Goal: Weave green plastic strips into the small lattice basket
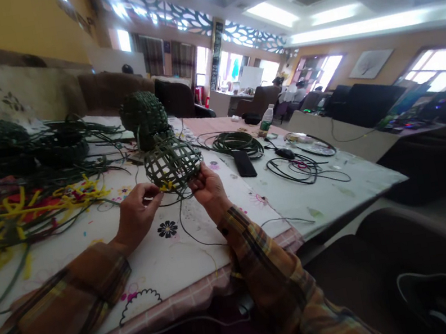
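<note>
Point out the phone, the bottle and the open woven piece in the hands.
Phone [245, 164]: head view, middle of its dark face.
Bottle [266, 121]: head view, its body.
Open woven piece [171, 161]: head view, its lattice side.

Open green weave [173, 163] between hands

Woven ball [173, 161] rough, of smooth flat strips; tablecloth [172, 269] smooth, faintly glossy; bottle [267, 120] clear plastic; sleeve [264, 262] soft matt cloth

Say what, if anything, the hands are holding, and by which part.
The right hand holds the open green weave by its lower right edge; the left hand is near the weave's lower left, its grip unclear.
</note>
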`<action>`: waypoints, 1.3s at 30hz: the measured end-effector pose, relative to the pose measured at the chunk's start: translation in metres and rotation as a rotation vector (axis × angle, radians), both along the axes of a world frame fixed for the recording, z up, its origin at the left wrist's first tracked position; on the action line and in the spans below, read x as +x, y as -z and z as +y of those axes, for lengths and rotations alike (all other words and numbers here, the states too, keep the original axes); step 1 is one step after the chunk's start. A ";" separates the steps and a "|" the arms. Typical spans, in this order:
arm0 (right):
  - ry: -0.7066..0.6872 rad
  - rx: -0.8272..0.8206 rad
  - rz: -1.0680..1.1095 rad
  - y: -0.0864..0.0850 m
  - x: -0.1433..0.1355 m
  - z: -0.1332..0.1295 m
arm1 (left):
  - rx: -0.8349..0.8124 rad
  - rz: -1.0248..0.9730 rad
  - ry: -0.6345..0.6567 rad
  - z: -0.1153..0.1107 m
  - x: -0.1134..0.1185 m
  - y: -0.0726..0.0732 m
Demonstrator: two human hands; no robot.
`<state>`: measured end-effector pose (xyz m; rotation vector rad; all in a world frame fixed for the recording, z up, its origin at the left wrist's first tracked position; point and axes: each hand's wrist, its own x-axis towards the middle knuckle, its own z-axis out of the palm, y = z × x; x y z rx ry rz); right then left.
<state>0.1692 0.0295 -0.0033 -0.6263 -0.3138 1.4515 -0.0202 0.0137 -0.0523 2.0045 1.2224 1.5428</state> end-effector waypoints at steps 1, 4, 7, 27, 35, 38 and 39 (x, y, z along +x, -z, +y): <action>-0.001 0.001 0.005 0.000 0.001 0.000 | 0.006 -0.010 0.001 0.000 0.000 0.001; -0.003 -0.002 0.024 0.000 0.002 0.001 | 0.057 -0.031 0.006 0.001 0.000 0.002; -0.012 -0.016 0.055 0.001 0.002 0.002 | 0.125 -0.049 0.007 0.002 0.001 0.004; 0.015 0.058 -0.010 0.004 -0.004 -0.002 | 0.556 0.343 -0.114 -0.001 -0.003 -0.001; 0.003 0.081 -0.078 0.005 -0.010 -0.006 | 0.538 0.453 -0.166 0.001 -0.003 0.005; 0.005 0.079 -0.076 0.005 -0.009 -0.006 | 0.565 0.542 -0.208 0.004 -0.005 0.006; 0.005 0.076 -0.070 0.004 -0.009 -0.006 | 0.551 0.566 -0.214 0.005 -0.007 0.005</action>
